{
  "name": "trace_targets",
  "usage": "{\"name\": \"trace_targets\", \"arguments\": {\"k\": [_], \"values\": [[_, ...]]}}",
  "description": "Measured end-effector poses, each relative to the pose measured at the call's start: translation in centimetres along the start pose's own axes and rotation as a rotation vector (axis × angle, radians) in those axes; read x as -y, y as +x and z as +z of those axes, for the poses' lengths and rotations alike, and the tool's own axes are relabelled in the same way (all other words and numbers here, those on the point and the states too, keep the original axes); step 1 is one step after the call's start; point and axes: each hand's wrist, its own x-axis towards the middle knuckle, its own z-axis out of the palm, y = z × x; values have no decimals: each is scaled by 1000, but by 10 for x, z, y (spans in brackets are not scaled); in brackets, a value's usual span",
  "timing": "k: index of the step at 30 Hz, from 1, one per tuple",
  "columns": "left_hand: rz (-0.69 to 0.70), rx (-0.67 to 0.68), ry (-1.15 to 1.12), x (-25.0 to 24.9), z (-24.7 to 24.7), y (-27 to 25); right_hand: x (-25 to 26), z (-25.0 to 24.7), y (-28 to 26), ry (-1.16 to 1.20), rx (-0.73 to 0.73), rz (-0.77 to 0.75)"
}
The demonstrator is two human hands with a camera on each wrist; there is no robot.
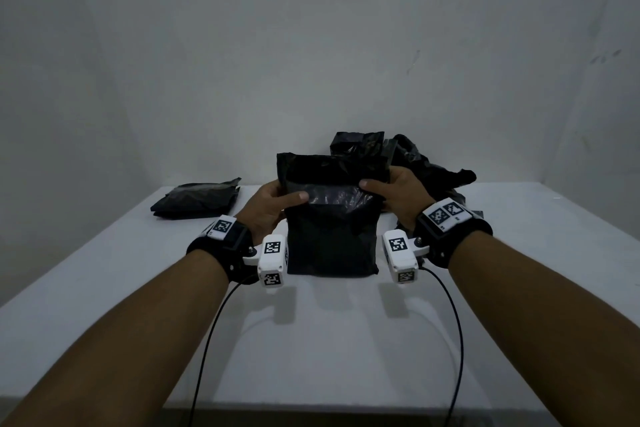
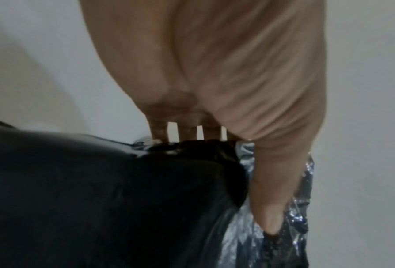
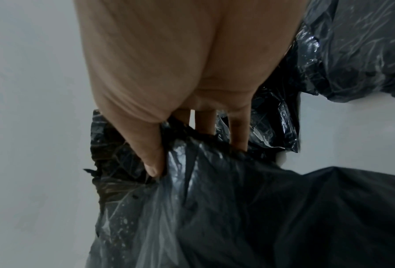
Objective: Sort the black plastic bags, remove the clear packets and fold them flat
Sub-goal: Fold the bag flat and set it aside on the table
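Note:
I hold a black plastic bag (image 1: 330, 236) upright above the white table (image 1: 138, 305), near its middle. A clear packet (image 1: 337, 196) shows as a glossy band across the bag's upper part. My left hand (image 1: 273, 203) grips the bag's left edge, thumb in front over the clear film (image 2: 244, 235), fingers behind. On the other edge, my right hand (image 1: 391, 192) pinches the bag with the thumb in front (image 3: 153, 163) and the fingers behind the black plastic (image 3: 283, 217).
A folded flat stack of black bags (image 1: 197, 201) lies at the table's back left. A crumpled heap of black bags (image 1: 426, 163) sits behind my right hand, against the wall. The table's near edge (image 1: 311, 406) runs below my forearms.

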Motion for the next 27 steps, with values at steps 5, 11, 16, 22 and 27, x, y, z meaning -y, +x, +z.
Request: {"name": "trace_targets", "arguments": {"k": [5,11,16,22,27], "values": [[29,-72,-79,2,2,1,-4,-3,0,0,18,-8],[19,-74,-161,2,5,3,-9,-6,4,-10,-21,-70],[37,-101,-158,-1,4,5,-10,-10,3,-5,6,-112],[81,-87,-137,-1,7,-1,4,-17,5,40,-137,142],[83,-98,-109,1,7,2,31,-19,1,-71,-7,494]]}}
